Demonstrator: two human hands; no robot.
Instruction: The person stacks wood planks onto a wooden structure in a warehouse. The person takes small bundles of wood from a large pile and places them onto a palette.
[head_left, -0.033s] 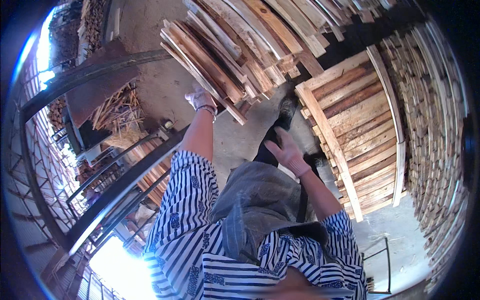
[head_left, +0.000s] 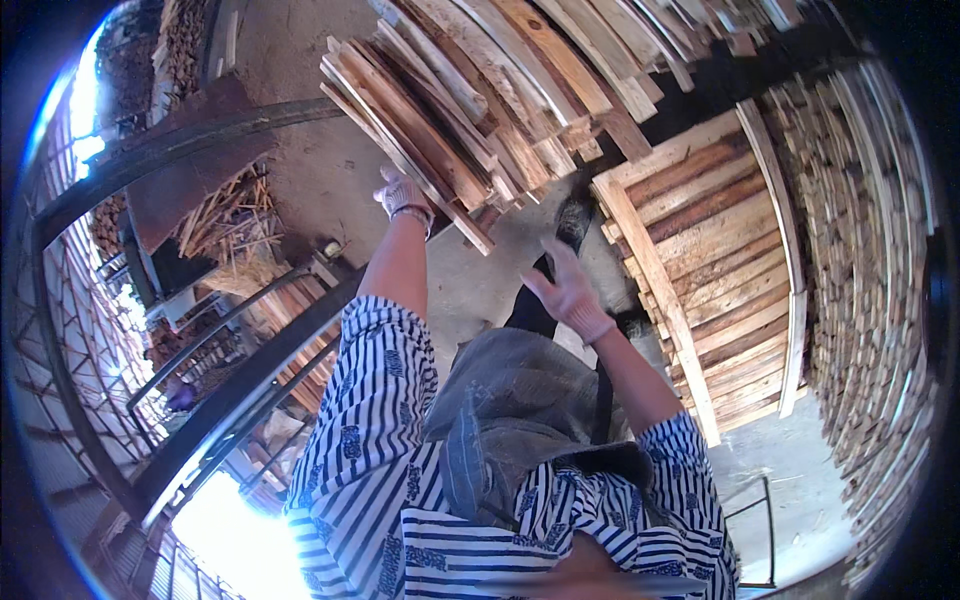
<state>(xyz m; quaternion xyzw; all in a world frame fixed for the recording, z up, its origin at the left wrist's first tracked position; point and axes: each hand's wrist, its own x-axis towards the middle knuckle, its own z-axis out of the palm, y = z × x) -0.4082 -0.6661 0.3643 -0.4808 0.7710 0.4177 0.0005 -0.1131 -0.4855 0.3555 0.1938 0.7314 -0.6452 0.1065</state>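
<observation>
My left hand, in a pale knit glove, is beside the outer edge of a pile of rough wooden slats. Its fingers are apart, and whether they touch the outermost slat I cannot tell. In front of my grey apron, my right hand, gloved likewise, hangs in the air with thumb and fingers spread and nothing in it. The slat ends lie forward of it, and a pallet-like wooden panel stands to its right.
Dark metal rails run along my left side. Beyond them lie loose scrap sticks by a rusty sheet. A tall stack of wood fills the far right. Concrete floor shows between these.
My right hand has risen slightly forward, its fingers spreading a little more. My left hand stays beside the slats, with its fingers shifted slightly.
</observation>
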